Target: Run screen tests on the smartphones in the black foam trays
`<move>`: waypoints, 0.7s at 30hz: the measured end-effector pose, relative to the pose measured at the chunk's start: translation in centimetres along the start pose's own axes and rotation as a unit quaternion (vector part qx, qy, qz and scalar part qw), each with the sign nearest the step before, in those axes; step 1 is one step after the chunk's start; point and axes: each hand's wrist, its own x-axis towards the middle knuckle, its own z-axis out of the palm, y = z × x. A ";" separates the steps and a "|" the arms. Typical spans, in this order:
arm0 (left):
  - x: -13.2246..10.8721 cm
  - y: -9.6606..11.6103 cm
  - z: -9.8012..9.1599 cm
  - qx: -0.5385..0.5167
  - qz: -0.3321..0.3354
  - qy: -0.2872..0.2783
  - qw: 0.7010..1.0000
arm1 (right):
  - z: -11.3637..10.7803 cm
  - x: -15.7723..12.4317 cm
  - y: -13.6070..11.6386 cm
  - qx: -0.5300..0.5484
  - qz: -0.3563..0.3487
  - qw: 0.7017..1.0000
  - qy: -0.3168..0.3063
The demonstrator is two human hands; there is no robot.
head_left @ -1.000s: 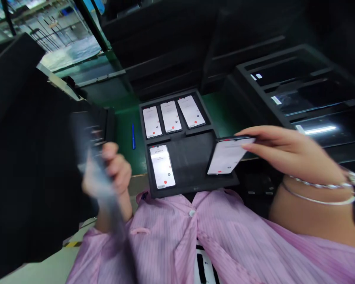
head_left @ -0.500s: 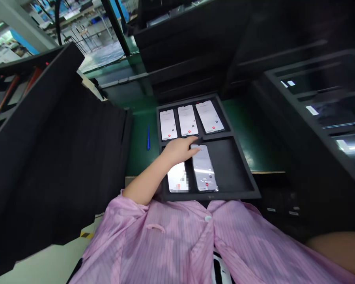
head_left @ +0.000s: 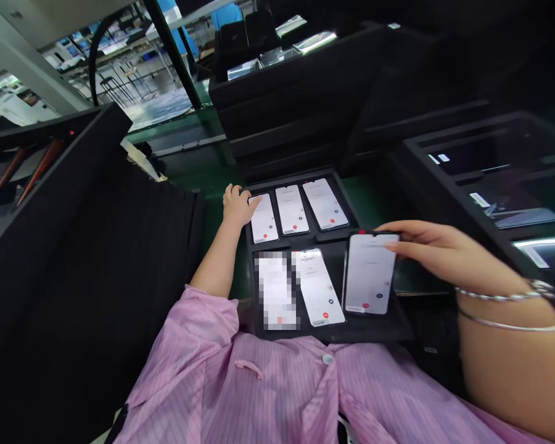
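Note:
A smartphone (head_left: 367, 274) with a lit white screen is held at its top right edge by my right hand (head_left: 428, 246), thumb over the front. It is above the right front part of the black tray (head_left: 370, 333). My left hand (head_left: 238, 206) is at the tray's far left corner, thumb apart from the curled fingers and touching the upper corner of a smartphone (head_left: 264, 222). Lit smartphones lie beside it: one in the back middle (head_left: 292, 209), one at the back right (head_left: 326, 203), one in the front middle (head_left: 321, 290). The front left phone (head_left: 277, 296) is partly blurred out.
Stacked black trays (head_left: 120, 246) stand close on the left, with more trays (head_left: 472, 179) on the right holding dark-screened devices. Another black stack (head_left: 296, 111) rises behind. The worktop (head_left: 213, 240) is green. Stools (head_left: 115, 89) show in the distance.
My left hand has moved from the front middle phone to the tray's far left corner. My right hand has come in from the right holding a smartphone above the bare front right slot.

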 end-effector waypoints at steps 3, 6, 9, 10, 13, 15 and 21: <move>0.1 -0.1 0.5 -0.013 0.000 -0.002 1.000 | 2.2 2.6 -0.1 -0.023 0.034 0.992 -0.121; 0.2 0.1 -0.2 -0.038 0.000 -0.007 0.999 | 3.2 4.7 -1.2 -0.178 -0.041 0.977 -0.111; -0.7 0.2 -2.0 -0.113 0.020 0.031 0.993 | 3.4 7.3 -3.1 -0.240 -0.080 0.967 -0.031; -1.4 0.1 -2.7 -0.157 0.039 0.038 0.986 | 3.5 8.5 -3.7 -0.240 -0.070 0.968 -0.014; -5.1 0.2 -4.7 -0.295 0.097 -0.002 0.951 | 4.2 12.4 -4.9 -0.247 -0.041 0.968 0.005; -8.1 0.5 -5.8 -0.345 0.111 0.003 0.932 | 4.8 15.1 -5.2 -0.264 -0.027 0.964 0.009; -14.5 1.5 -11.5 -0.568 -0.003 0.358 0.741 | 6.6 20.3 -6.0 -0.318 0.068 0.946 -0.009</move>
